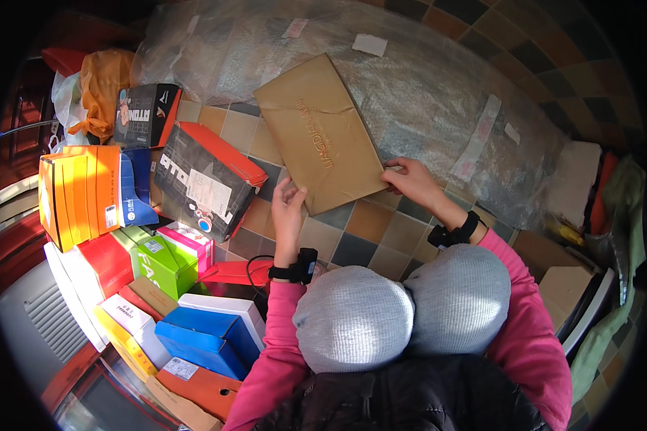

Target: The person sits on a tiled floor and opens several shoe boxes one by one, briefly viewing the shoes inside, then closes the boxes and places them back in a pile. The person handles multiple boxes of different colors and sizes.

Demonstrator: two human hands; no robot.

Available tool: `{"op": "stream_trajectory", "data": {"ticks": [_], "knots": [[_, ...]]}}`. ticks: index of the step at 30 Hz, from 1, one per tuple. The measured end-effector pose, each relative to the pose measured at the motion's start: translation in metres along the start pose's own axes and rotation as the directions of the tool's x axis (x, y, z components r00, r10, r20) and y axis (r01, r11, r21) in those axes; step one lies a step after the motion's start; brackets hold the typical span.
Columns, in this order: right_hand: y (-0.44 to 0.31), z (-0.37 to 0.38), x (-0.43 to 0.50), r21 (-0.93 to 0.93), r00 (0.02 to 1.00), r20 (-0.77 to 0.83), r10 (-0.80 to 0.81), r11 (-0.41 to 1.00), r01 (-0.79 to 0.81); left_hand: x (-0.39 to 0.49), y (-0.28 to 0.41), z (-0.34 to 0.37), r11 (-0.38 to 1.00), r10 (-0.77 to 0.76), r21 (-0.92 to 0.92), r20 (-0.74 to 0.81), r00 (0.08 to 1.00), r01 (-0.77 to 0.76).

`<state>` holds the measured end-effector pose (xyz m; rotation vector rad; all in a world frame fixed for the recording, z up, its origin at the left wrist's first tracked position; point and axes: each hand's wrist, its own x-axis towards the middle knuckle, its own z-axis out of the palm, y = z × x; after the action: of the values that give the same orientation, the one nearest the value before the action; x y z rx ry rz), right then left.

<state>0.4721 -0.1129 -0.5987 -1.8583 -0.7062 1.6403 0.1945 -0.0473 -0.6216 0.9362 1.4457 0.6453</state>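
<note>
A flat brown cardboard box (pixel 323 134) is tilted at an angle in front of me, with reddish printed writing and creases on its top face. At its near left edge, my left hand (pixel 288 207) grips with the thumb and fingers. My right hand (pixel 410 180) pinches the near right corner, its fingertips partly hidden behind the edge. Both wrists wear black straps with small devices. Left of the box, a black-and-red shoebox (pixel 207 180) with a white label lies on the tiled floor (pixel 350 253).
Bubble wrap (pixel 420 97) spreads across the far floor. Stacked boxes crowd my left, including an orange box (pixel 81 194), a green box (pixel 167 261) and a blue box (pixel 207 336). An orange plastic bag (pixel 102 91) sits behind them. Cardboard (pixel 566 293) lies at right.
</note>
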Motion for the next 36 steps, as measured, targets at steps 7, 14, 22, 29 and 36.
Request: {"op": "stream_trajectory", "data": {"ticks": [7, 14, 22, 29, 36], "knots": [[-0.012, -0.005, -0.007, -0.249, 0.999, -0.043, -0.011, 0.968, 0.000, -0.009, -0.004, 0.003, 0.999, -0.024, -0.031, 0.017, 1.000, 0.024], [-0.004, -0.004, -0.003, -0.488, 1.000, 0.024, 0.020, 0.873, -0.005, -0.005, -0.009, 0.003, 0.998, -0.056, 0.018, 0.042, 0.998, 0.055], [0.021, 0.000, 0.027, -0.298, 0.969, -0.037, -0.243, 0.928, 0.221, 0.001, -0.002, 0.002, 0.994, -0.100, -0.044, 0.075, 0.992, 0.104], [0.028, -0.008, 0.045, -0.006, 0.983, 0.172, -0.062, 0.998, 0.064, 0.018, 0.005, 0.001, 0.939, -0.173, -0.238, 0.303, 0.937, 0.250], [0.039, -0.001, 0.051, 0.236, 0.979, 0.205, -0.010, 0.971, -0.040, 0.048, -0.003, 0.001, 0.837, -0.185, -0.406, 0.420, 0.888, 0.366]]}}
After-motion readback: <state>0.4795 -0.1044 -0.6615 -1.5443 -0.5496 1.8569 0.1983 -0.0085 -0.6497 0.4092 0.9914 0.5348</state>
